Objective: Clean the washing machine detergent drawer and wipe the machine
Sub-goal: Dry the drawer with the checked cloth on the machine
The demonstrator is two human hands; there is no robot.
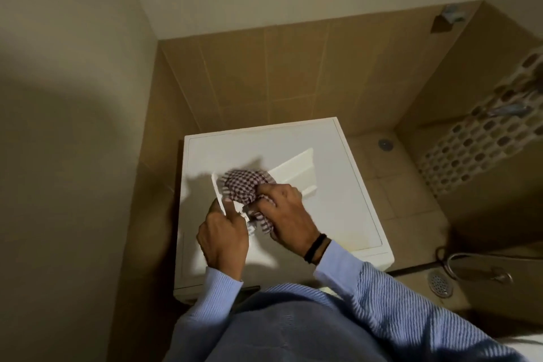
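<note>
Drawer (293, 173) lies on washer (338, 191) top. L hand (224, 239) grips its end just left of the cloth (242, 186), which the R hand (289, 214) holds bunched. Best: brace drawer, work cloth into corners beyond R grip.

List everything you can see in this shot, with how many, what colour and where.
washing machine: one, white, in the tiled corner
detergent drawer: one, white, lying on the machine's top
cloth: one, dark-and-white checked, bunched on the drawer
round drain: one, grey, floor right of the machine
drain grate: one, metal, floor at lower right
hose: one, metal, beside the grate
perforated panel: one, white, right edge
wristband: one, black, right wrist
left grip: one, light-blue sleeve, pinching the drawer's near end
right grip: one, light-blue sleeve, gripping the cloth
</note>
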